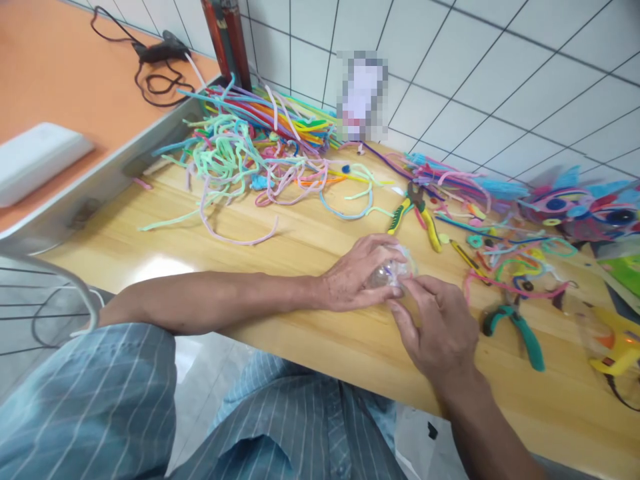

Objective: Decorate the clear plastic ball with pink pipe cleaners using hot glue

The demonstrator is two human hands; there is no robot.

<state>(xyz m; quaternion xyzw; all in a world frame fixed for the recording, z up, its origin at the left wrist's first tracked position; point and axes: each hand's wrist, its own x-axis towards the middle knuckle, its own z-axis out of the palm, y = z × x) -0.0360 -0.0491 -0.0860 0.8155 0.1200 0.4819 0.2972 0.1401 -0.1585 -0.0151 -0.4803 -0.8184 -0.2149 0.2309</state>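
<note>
Near the front edge of the wooden table, my left hand (353, 277) is closed around a small clear plastic ball (384, 275), its fingers over the far side and its thumb on the near side. Purple and reddish bits show through or on the ball. From the right, my right hand (440, 327) has its fingers bent in a pinch at the ball's right edge. What lies between those fingertips is too small and blurred to make out. Beyond the hands lie yellow-and-green handled pliers (427, 223).
Tangled pipe cleaners (225, 153) cover the back left. Teal-handled pliers (525, 337), a yellow utility knife (467, 260) and a yellow glue gun (617, 343) lie right. Colourful fuzzy figures (575, 207) stand back right; a blurred phone (361, 97) leans on the tiled wall.
</note>
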